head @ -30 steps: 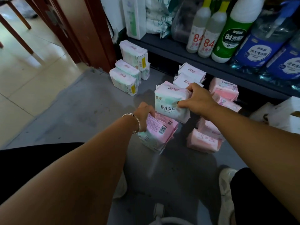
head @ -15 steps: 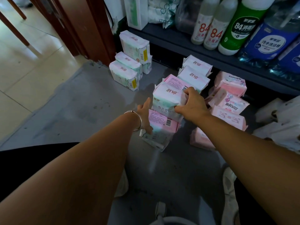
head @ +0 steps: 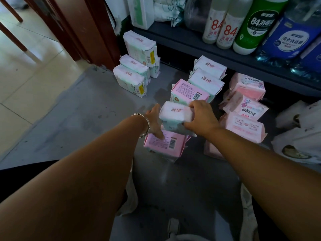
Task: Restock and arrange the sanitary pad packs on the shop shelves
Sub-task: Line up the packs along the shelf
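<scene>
White and mint, the pack (head: 176,117) sits on the floor stack, clasped by the right hand (head: 202,119) over its top, the left hand (head: 153,121) flat-fingered against its side, bare grey floor (head: 78,110) lying leftward.

Dim over grey floor (head: 73,119); daylight from upper left; wide-angle bend at edges; slight blur.
</scene>
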